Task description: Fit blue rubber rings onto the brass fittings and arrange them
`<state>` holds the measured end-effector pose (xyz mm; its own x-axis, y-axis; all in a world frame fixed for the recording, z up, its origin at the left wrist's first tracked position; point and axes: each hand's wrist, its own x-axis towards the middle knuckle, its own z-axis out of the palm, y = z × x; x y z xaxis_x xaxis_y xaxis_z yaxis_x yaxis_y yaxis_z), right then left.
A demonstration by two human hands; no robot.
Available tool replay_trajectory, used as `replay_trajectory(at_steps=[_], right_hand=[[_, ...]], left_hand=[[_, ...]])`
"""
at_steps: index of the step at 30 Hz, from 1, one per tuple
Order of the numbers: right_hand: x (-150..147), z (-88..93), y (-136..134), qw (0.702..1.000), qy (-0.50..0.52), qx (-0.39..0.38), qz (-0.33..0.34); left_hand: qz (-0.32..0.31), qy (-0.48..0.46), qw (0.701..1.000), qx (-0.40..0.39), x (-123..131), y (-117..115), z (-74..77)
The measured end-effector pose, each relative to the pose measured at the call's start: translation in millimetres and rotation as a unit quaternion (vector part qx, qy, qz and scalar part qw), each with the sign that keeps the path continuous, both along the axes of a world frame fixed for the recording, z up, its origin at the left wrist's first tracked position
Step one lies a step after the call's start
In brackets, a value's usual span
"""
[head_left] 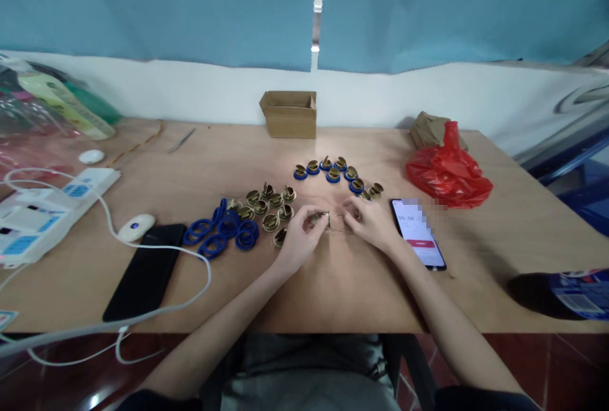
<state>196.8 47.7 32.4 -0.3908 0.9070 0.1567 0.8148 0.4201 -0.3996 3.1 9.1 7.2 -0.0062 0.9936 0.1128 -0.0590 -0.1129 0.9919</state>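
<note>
Power strip (52, 208) and white cable (157, 247) crowd the left end of the table (333, 290), the cable looping beside a black phone (145, 268); a left elbow swung wide could snag the loop and drag it. Blue rings (223, 230) and loose brass fittings (266, 205) lie just beside the left hand (299, 238). Its fingers are pinched on the held fitting (324, 217), low over the table's middle. The right hand (371, 221) has its fingertips drawn together just beside that piece (whether they grip it or some thin part is too small to tell). Likely faults: the held fitting slips from the pinch and rolls in among the loose ones, or a wrist sweeps the ringed fittings (333, 171), set in an arc behind the hands, out of place. A lit phone (419, 233) lies just beside the right wrist and could be nudged. Red bag (447, 170) and dark bottle (561, 293) bound the right side. Open room: the bare wood between the hands and the near edge, over which a dropped part could roll off
</note>
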Motion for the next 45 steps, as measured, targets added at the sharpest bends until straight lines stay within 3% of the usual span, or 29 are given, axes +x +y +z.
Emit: replay_trajectory(at_steps=[9,15,24,36,45], right_hand=[[-5,-4.0,-2,0.999,-0.037,-0.036,0.015],[-11,-0.3,-7,0.997,-0.059,-0.020,0.051],[-9,6.9,-9,0.995,-0.072,-0.050,-0.037],[-19,5.3,-15,0.988,-0.140,-0.049,-0.049],[-18,4.9,-16,0.994,-0.102,-0.045,-0.002]], left_hand=[[0.001,-0.010,1.000,-0.003,-1,3,-4.2],[0.013,-0.016,1.000,0.001,-2,4,-4.3],[0.006,-0.011,1.000,-0.002,-1,3,-0.3],[0.002,-0.036,0.999,-0.020,-1,1,1.1],[-0.011,-0.036,0.999,-0.009,0,-1,4.5]])
